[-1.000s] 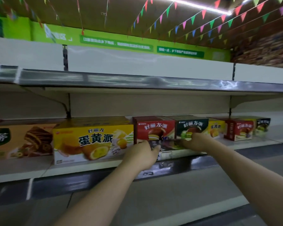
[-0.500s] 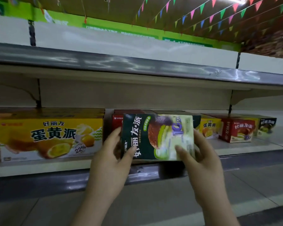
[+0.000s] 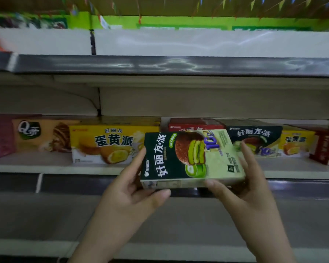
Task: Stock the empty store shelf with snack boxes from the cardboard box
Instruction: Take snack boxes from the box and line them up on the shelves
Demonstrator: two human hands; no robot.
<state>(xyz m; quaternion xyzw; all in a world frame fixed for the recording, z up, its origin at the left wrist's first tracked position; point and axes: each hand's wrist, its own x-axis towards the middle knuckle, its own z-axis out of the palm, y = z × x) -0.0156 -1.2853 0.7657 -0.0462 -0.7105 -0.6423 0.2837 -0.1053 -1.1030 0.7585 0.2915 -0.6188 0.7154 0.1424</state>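
Head view, item one: a dark green snack box [image 3: 192, 158] with a pale green right half, printed face toward the camera, its lettering running sideways up the left part. It is being held in the air in front of the shelf [image 3: 46, 168], lower than the row of stocked boxes and overlapping the shelf's front edge, tilted slightly with the right end lower.

Left hand [image 3: 129, 196]: it is gripping the box's left end. The fingers [image 3: 139, 158] are reaching up along the left edge, and the thumb [image 3: 156, 194] is curling in under the bottom left corner, touching the narrow lower side.

Right hand [image 3: 249, 194]: it is gripping the right end. The fingers [image 3: 245, 154] are lying up along the right edge and behind it, while the thumb [image 3: 215, 185] is pressing against the lower side near the right corner. The box is sitting between the two hands, pinched at both ends.

Behind the held box, standing on the shelf: a red box [image 3: 196, 126], mostly hidden; just right of it a second dark green box [image 3: 254, 139] of the same design; then a small yellow box [image 3: 294, 143] and another red box [image 3: 327, 149] at the frame's edge. To the left are standing a large yellow box [image 3: 110, 143], an orange-brown box [image 3: 40, 135] marked with a Q, and a purplish box [image 3: 0, 139], blurred.

Above is running an upper shelf [image 3: 160, 65] with a dark front strip, and over that a green banner [image 3: 179, 22]. Coloured pennants [image 3: 224, 0] are hanging from the ceiling.
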